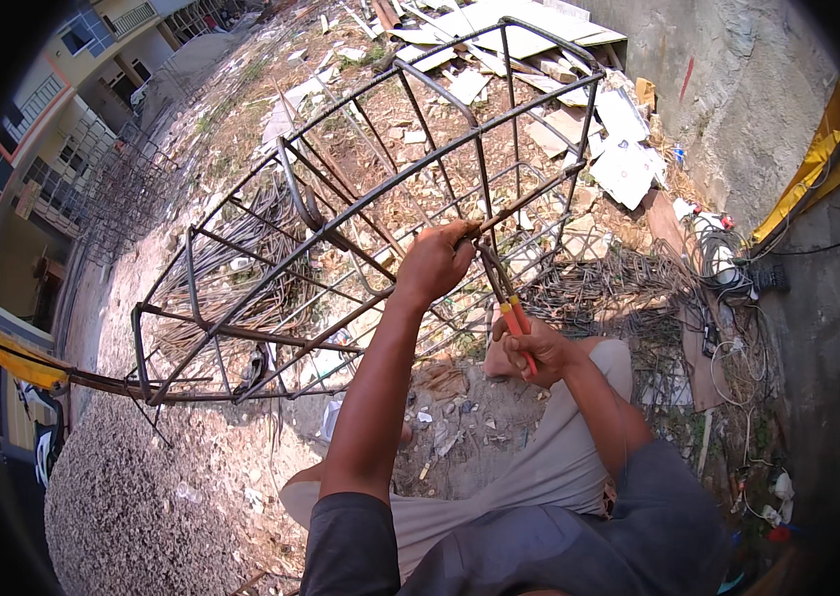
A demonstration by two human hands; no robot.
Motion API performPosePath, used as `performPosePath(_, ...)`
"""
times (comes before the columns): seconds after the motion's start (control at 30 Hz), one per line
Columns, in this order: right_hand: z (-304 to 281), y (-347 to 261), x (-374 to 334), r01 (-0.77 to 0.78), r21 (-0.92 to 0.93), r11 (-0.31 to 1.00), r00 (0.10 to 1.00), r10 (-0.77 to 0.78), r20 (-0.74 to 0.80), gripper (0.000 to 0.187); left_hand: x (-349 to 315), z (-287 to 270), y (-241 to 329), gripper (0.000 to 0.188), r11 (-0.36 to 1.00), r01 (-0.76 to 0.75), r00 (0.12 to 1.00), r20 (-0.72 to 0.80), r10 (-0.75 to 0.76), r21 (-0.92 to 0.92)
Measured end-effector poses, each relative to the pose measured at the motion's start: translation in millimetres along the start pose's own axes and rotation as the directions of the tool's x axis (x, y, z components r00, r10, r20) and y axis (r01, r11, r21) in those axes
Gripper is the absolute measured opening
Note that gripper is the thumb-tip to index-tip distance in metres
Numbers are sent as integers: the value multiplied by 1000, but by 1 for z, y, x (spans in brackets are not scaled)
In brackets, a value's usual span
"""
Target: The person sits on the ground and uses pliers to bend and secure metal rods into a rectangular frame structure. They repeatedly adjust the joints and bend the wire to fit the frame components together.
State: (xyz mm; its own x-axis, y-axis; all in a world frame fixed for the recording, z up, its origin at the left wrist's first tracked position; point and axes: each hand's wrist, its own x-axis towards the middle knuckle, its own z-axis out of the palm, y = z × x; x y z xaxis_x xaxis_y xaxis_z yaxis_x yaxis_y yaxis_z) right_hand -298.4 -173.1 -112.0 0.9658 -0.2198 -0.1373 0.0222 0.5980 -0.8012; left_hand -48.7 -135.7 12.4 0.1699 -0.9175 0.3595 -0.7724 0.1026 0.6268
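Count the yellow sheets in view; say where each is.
2: one yellow sheet at the far left, another yellow sheet by the grey wall, right. More may be hidden.

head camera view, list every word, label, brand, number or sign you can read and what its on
There is no readable text.
Pliers in the right hand: no legible marking on the orange-red grips.
Grey wall: a red streak, no readable word.
Buildings at upper left: too small to tell whether any sign is there.
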Motion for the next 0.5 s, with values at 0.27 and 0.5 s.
performPosePath(0.27, 24, -7, -3, -384, -923, 33, 418, -885, -206, 45, -1, -2, 7, 30, 994, 97, 994, 43, -100, 56)
performPosePath(0.5, -33, -83, -5, -325, -927, -187, 666, -742, -84, 28, -3, -3, 4, 30, 995, 92, 995, 19, -93, 30)
